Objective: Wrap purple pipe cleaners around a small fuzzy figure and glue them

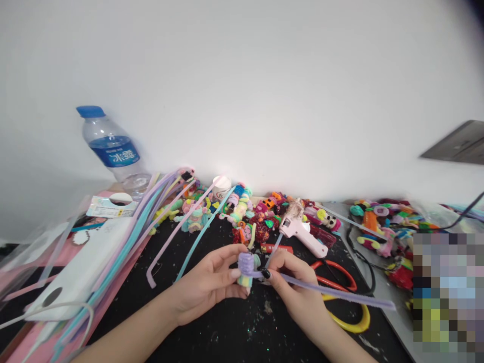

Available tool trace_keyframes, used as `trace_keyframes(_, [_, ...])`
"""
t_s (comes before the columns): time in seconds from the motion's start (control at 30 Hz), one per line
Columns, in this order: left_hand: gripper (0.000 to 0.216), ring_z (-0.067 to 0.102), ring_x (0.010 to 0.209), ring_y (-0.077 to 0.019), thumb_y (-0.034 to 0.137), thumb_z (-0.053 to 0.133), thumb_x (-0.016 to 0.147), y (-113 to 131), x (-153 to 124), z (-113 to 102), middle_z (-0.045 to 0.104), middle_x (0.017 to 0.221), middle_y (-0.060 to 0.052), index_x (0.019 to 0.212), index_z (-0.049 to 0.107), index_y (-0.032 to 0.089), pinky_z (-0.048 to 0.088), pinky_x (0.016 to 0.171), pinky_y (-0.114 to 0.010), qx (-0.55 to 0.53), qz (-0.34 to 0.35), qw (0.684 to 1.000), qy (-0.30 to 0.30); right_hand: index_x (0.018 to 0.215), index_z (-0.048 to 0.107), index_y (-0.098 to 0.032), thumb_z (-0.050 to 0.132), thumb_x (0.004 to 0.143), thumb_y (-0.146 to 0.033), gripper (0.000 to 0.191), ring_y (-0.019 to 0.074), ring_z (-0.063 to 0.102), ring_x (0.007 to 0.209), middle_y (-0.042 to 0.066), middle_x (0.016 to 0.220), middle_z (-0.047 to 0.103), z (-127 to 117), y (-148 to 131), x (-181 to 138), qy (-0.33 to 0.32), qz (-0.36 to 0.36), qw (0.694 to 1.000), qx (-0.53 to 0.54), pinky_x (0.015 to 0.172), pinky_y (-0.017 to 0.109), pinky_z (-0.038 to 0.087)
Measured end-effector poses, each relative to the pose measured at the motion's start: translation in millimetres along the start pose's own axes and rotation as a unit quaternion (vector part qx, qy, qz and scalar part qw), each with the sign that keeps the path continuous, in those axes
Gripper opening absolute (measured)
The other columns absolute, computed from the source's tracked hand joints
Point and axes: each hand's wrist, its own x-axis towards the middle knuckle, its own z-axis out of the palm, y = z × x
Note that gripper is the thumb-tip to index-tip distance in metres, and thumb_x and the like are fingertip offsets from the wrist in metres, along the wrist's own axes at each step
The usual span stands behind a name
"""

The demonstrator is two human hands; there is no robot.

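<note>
Between the fingers of my left hand (212, 282) is a small pipe-cleaner figure (246, 264), wound in lavender at the top with pale yellow and green coils below. A lavender pipe cleaner (340, 291) runs from the coil out to the right. My right hand (295, 280) pinches it close to the figure, thumb and forefinger closed, and its loose end stretches past the hand. Just beyond the hands lies a pale pink glue gun (304, 234) with a glue stick in it. Scissors with one red and one yellow handle (353, 322) lie partly behind my right forearm.
A bundle of pastel pipe cleaners (132, 232) lies at left across pink packaging. Behind it leans a water bottle (113, 148) against the wall. Colourful fuzzy figures (196, 214) crowd the back, with more at right (385, 222). A black cable (357, 252) curves near the scissors.
</note>
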Motion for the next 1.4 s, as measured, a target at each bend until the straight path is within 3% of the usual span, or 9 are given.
trace_keyframes(0.2, [0.03,0.063,0.071,-0.0111,0.017,0.068,0.076,-0.8,-0.5,-0.1,0.061,0.094,-0.002,0.105,0.064,0.024,0.049,0.066,-0.024,-0.016,-0.019,0.999,-0.041,0.065,0.052,-0.018,0.056,0.083,-0.026,0.02,0.012,0.042,0.054,-0.003,0.059,0.048,3.3,-0.6,0.5,-0.012,-0.012,1.0,0.007,0.05,0.023,0.034])
trace_keyframes(0.37, [0.03,0.063,0.071,-0.0108,0.016,0.067,0.078,0.3,-0.5,-1.1,0.062,0.093,-0.002,0.106,0.064,0.024,0.049,0.066,-0.023,-0.012,-0.015,0.999,-0.04,0.076,0.059,-0.018,0.055,0.083,-0.023,0.009,0.0136,0.048,0.06,0.0,0.068,0.055,1.5,-2.3,0.5,-0.036,-0.023,0.998,0.037,0.055,0.024,0.039])
trace_keyframes(0.63, [0.029,0.062,0.071,-0.0105,0.016,0.067,0.078,-0.6,1.0,-1.2,0.061,0.093,-0.001,0.105,0.064,0.025,0.049,0.067,-0.024,-0.013,-0.014,0.999,-0.042,0.068,0.055,-0.018,0.058,0.081,-0.025,0.016,0.0116,0.043,0.056,-0.003,0.061,0.049,2.0,-2.7,2.2,-0.056,0.042,0.994,0.084,0.052,0.022,0.035])
trace_keyframes(0.9, [0.029,0.062,0.072,-0.0104,0.016,0.068,0.077,-2.7,1.4,-1.7,0.06,0.093,-0.001,0.105,0.064,0.024,0.049,0.067,-0.024,-0.018,-0.019,0.998,-0.054,0.069,0.055,-0.018,0.056,0.084,-0.025,0.016,0.0115,0.042,0.058,-0.003,0.062,0.049,4.3,-0.4,0.0,-0.059,0.058,0.994,0.073,0.054,0.022,0.033])
trace_keyframes(1.1, [0.031,0.064,0.071,-0.0108,0.016,0.069,0.077,-1.6,3.0,-4.1,0.062,0.093,-0.001,0.106,0.064,0.024,0.049,0.067,-0.024,-0.026,-0.016,0.998,-0.051,0.07,0.061,-0.017,0.062,0.079,-0.021,0.01,0.0116,0.047,0.059,-0.002,0.064,0.055,1.5,1.1,3.0,-0.08,0.074,0.982,0.151,0.057,0.022,0.036])
trace_keyframes(1.4, [0.03,0.064,0.072,-0.0111,0.016,0.067,0.078,-1.6,2.5,-3.8,0.061,0.093,-0.001,0.106,0.063,0.024,0.049,0.067,-0.024,-0.014,-0.011,0.998,-0.057,0.067,0.06,-0.015,0.068,0.077,-0.027,0.018,0.008,0.041,0.053,-0.004,0.058,0.052,1.7,1.7,5.9,-0.116,0.13,0.952,0.251,0.05,0.02,0.03])
